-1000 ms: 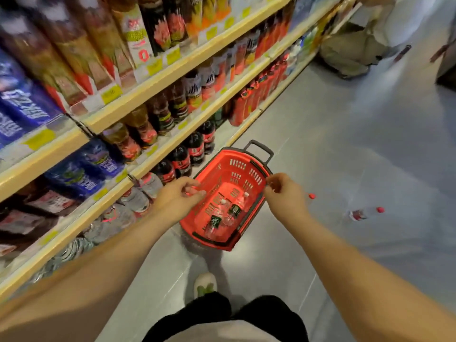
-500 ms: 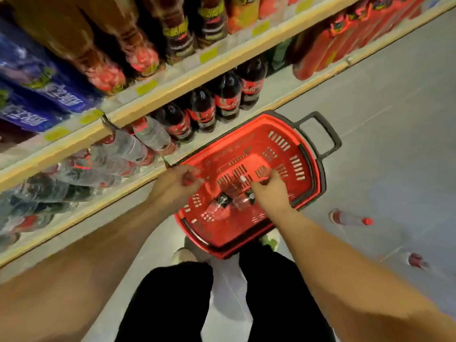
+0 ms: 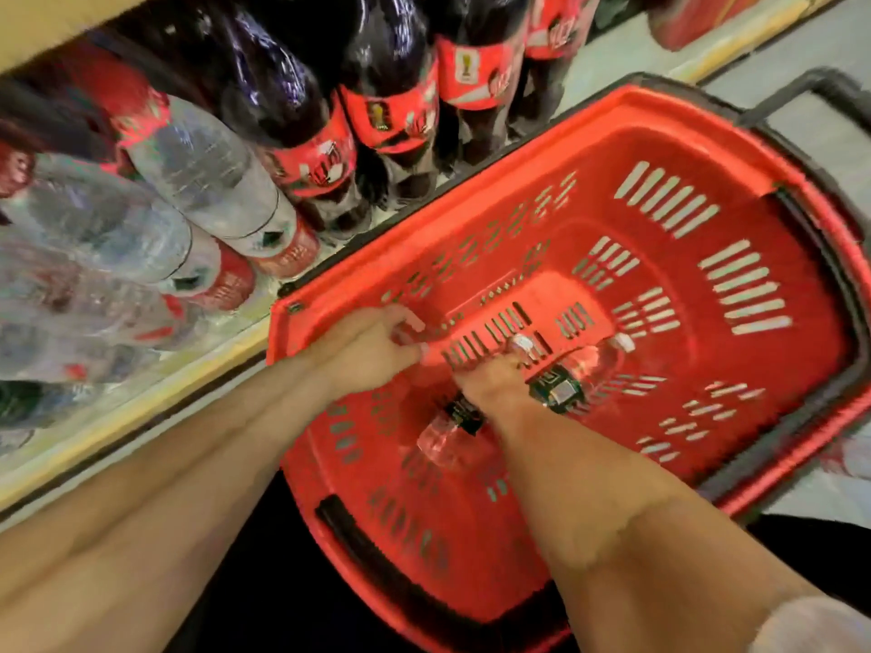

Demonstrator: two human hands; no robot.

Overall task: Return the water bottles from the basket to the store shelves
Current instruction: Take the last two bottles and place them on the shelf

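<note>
Two small water bottles lie on their sides on the floor of the red basket (image 3: 735,256), near its middle. One bottle (image 3: 572,377) sits just beyond your right hand, white cap toward the far wall, dark label at its middle. The other bottle (image 3: 440,435) is mostly under your right hand (image 3: 495,386), clear base poking out toward the near wall. Your right hand is down on that second bottle, fingers curled over it; looks like a grasp, but blur and your own wrist hide the fingertips, so I cannot tell if it has closed. Your left hand (image 3: 372,348) pinches the basket's left wall, fingers hooked on the slotted side, steadying it. Basket stands on the floor against the bottom shelf's front edge (image 3: 141,407).

Handling guess: these are light, thin plastic, smooth and probably a bit slippery, and they dent if squeezed hard. Round body will roll on the basket floor, so wrap the whole hand around the labelled middle, not the cap or base. One hand per bottle should be plenty.

Bottom shelf holds big clear water bottles (image 3: 207,176) with red labels at its left end and dark cola bottles (image 3: 283,87) to the right. Small bottles likely go by the water end.
</note>
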